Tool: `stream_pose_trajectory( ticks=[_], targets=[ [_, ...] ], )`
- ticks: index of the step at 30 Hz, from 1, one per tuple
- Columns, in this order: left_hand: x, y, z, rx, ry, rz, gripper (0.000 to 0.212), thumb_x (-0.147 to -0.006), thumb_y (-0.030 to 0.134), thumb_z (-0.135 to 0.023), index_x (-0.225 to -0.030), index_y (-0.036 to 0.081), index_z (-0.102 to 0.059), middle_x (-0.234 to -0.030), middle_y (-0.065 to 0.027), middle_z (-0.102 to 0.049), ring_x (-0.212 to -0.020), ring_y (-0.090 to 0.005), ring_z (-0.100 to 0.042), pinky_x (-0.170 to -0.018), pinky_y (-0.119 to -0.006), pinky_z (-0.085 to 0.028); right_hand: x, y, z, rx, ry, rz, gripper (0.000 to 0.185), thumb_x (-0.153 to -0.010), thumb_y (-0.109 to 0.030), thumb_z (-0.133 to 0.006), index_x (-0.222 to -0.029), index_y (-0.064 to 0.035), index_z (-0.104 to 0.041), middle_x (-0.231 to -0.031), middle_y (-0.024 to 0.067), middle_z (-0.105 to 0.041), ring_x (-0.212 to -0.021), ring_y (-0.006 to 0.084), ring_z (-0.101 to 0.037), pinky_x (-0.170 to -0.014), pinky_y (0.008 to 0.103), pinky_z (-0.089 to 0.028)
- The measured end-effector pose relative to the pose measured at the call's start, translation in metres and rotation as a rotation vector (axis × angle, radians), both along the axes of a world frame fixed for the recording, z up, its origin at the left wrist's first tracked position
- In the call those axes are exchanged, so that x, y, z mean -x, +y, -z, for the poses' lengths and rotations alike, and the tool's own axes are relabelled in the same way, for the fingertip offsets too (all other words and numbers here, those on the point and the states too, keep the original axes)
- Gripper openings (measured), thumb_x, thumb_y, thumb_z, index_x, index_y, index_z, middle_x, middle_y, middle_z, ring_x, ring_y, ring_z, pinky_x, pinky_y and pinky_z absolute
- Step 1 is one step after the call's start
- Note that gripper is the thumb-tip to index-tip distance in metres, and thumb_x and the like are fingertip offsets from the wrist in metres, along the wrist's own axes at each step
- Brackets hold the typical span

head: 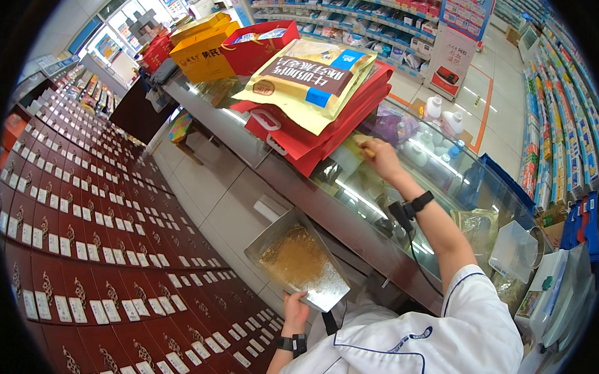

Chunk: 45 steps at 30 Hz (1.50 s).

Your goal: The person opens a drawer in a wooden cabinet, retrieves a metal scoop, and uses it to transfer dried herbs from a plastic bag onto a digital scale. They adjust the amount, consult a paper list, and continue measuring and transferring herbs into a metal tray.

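My left hand [296, 313] grips the near end of a metal tray [329, 287]. Brown, grainy powder [292, 253] covers much of the tray's bottom, and the tray is held beside the counter, above the floor. Over the glass counter [363, 189], my right hand [382, 159] holds a small tan thing [368, 153], mostly hidden by the fingers; I cannot tell what it is. A flat, pale yellow piece [349, 156] lies just beyond that hand. Close by on the counter, a printed yellow food bag [313, 83] rests on stacked red gift bags [326, 141].
Dark red drawer cabinets [128, 260] with white labels line the left side. White bottles [433, 107] and a purple plastic bag [383, 125] are at the counter's far side. Clear plastic boxes [514, 249] stand at the right. A small stool [182, 133] is in the aisle.
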<state>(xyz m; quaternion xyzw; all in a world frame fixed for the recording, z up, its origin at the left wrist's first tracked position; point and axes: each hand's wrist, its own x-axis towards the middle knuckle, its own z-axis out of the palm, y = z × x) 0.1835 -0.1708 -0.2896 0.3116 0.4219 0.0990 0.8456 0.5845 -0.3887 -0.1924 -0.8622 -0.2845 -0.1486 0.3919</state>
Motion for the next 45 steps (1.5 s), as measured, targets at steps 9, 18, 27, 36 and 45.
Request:
stream_pose_trajectory(
  ticks=[9,18,27,36,45],
  targets=[
    [-0.009,-0.029,0.011,0.046,-0.102,-0.045,0.079,-0.070,-0.021,-0.050,-0.138,0.015,-0.035,-0.135,-0.0075,-0.045,-0.125,-0.0274,-0.045,-0.105,-0.042,-0.039,0.153,0.047,-0.003,0.012,0.182,-0.701,0.020,-0.090,-0.017,-0.064,-0.107,-0.0071,-0.064,-0.100,0.0155,-0.064,-0.089,0.0367,-0.063,-0.080,0.0434,-0.051],
    [0.000,-0.066,0.020,0.057,-0.208,-0.039,0.082,-0.073,-0.021,-0.053,-0.137,0.021,-0.025,-0.140,-0.0084,-0.038,-0.129,-0.0285,-0.040,-0.109,-0.046,-0.034,0.033,-0.110,-0.019,0.188,-0.036,0.357,0.011,-0.087,-0.014,-0.060,-0.083,-0.0048,-0.065,-0.086,0.0147,-0.066,-0.083,0.0356,-0.063,-0.072,0.0429,-0.053],
    [0.010,-0.101,0.032,0.079,-0.127,0.043,0.078,-0.077,-0.018,-0.054,-0.137,0.021,-0.023,-0.138,-0.0095,-0.040,-0.127,-0.0290,-0.042,-0.106,-0.048,-0.037,0.191,-0.005,0.009,0.333,-0.024,-0.229,0.029,-0.081,-0.008,-0.060,-0.108,-0.0034,-0.052,-0.094,0.0182,-0.059,-0.080,0.0354,-0.065,-0.066,0.0439,-0.054],
    [0.011,-0.105,0.011,0.066,-0.138,0.072,0.071,-0.082,-0.013,-0.054,-0.137,0.019,-0.025,-0.137,-0.0095,-0.041,-0.123,-0.0269,-0.047,-0.105,-0.046,-0.038,0.069,-0.062,-0.012,-0.025,-0.282,0.120,0.017,-0.078,-0.007,-0.063,-0.095,-0.0073,-0.060,-0.087,0.0155,-0.060,-0.079,0.0346,-0.060,-0.067,0.0448,-0.050],
    [0.011,-0.099,0.010,0.118,-0.206,0.139,0.068,-0.084,-0.014,-0.052,-0.138,0.019,-0.026,-0.138,-0.0082,-0.041,-0.127,-0.0257,-0.043,-0.107,-0.045,-0.036,0.137,-0.001,0.010,-0.017,-0.039,-0.350,0.017,-0.077,-0.004,-0.064,-0.094,-0.0063,-0.063,-0.092,0.0150,-0.063,-0.088,0.0377,-0.060,-0.076,0.0446,-0.050]
  ],
)
